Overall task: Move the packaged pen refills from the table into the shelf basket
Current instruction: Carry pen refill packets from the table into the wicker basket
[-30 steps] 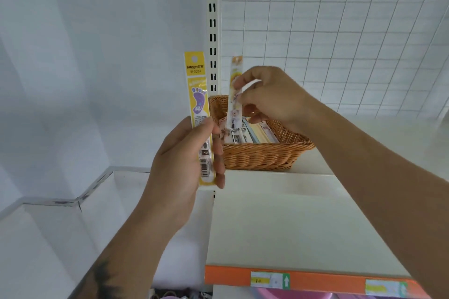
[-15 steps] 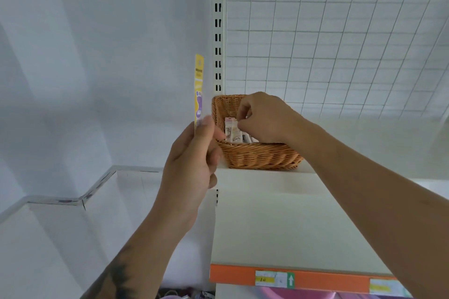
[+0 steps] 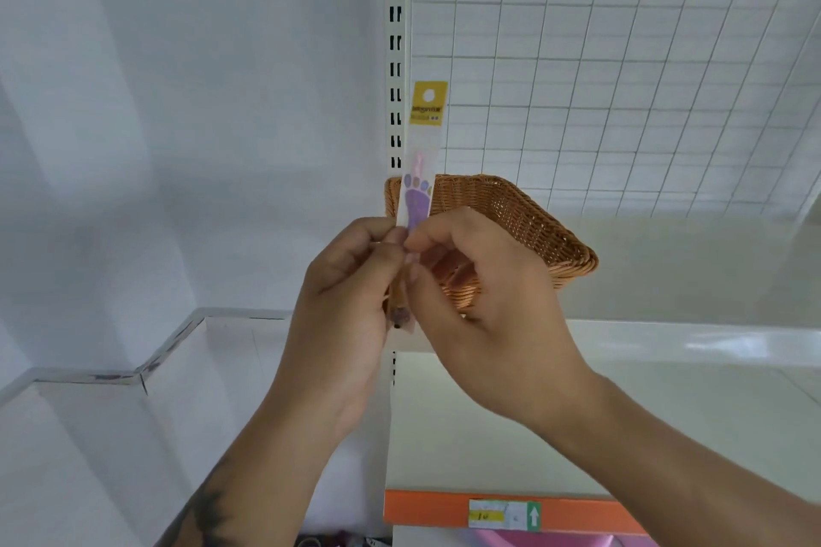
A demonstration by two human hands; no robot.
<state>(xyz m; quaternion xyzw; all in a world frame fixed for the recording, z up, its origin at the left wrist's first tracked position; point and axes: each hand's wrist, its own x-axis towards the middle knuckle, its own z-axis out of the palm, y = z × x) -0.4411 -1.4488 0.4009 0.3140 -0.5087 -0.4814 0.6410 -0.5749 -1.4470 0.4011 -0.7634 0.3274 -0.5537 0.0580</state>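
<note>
A long pen refill packet (image 3: 421,173) with a yellow header and a purple footprint stands upright in front of the wicker basket (image 3: 524,218) on the white shelf. My left hand (image 3: 342,306) grips its lower part. My right hand (image 3: 488,302) pinches the packet just below the footprint, thumb and forefinger meeting the left fingers. Both hands cover the basket's front and left side, so its contents are hidden.
A slotted white upright (image 3: 395,58) and a wire grid back panel (image 3: 622,58) stand behind the basket. The white shelf (image 3: 666,413) has an orange price strip (image 3: 488,515) along its front edge. A white wall fills the left.
My right hand left the basket without the packet it had lowered in, and came back to pinch the packet in my left hand. That packet now faces me.
</note>
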